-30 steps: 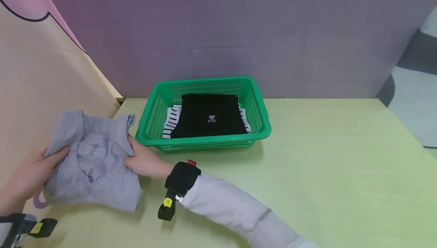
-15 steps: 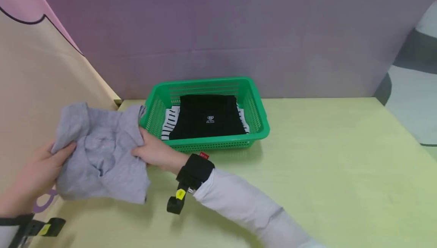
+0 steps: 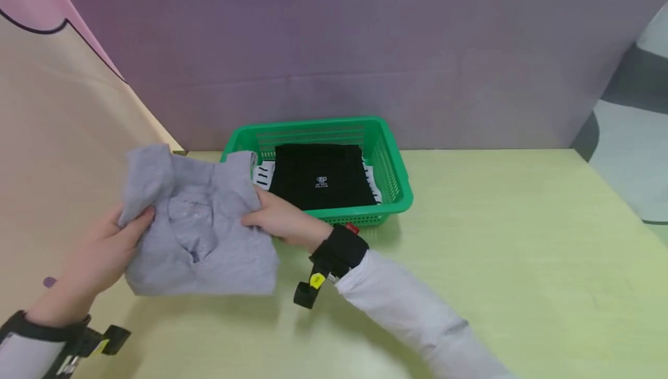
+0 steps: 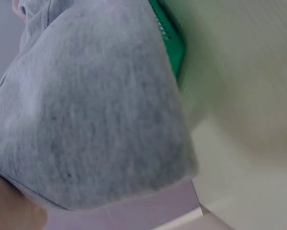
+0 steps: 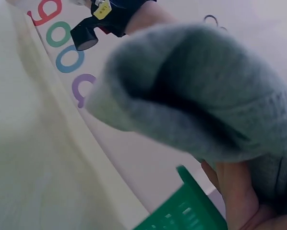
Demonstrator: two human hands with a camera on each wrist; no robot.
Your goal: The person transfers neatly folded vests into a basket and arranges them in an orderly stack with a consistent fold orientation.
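A folded grey polo shirt (image 3: 198, 228) is held above the yellow-green table (image 3: 496, 251), just left of a green plastic basket (image 3: 391, 159). My left hand (image 3: 106, 248) grips its left edge with the thumb on top. My right hand (image 3: 279, 219) grips its right edge by the basket's front left corner. The basket holds a folded black garment (image 3: 318, 176) lying on a black-and-white striped one (image 3: 263, 173). The grey shirt (image 4: 90, 115) fills the left wrist view, and the grey shirt (image 5: 206, 105) bulks large in the right wrist view above the basket's rim (image 5: 186, 211).
A beige panel (image 3: 57, 135) with a pink top leans along the table's left side. A purple wall (image 3: 339, 48) stands behind the basket. A panel with coloured letters (image 5: 62, 48) shows in the right wrist view. The table stretches away to the right of the basket.
Both hands have carried the grey shirt to the right and up, from the left panel towards the basket's front left corner. The grip on it is unchanged.
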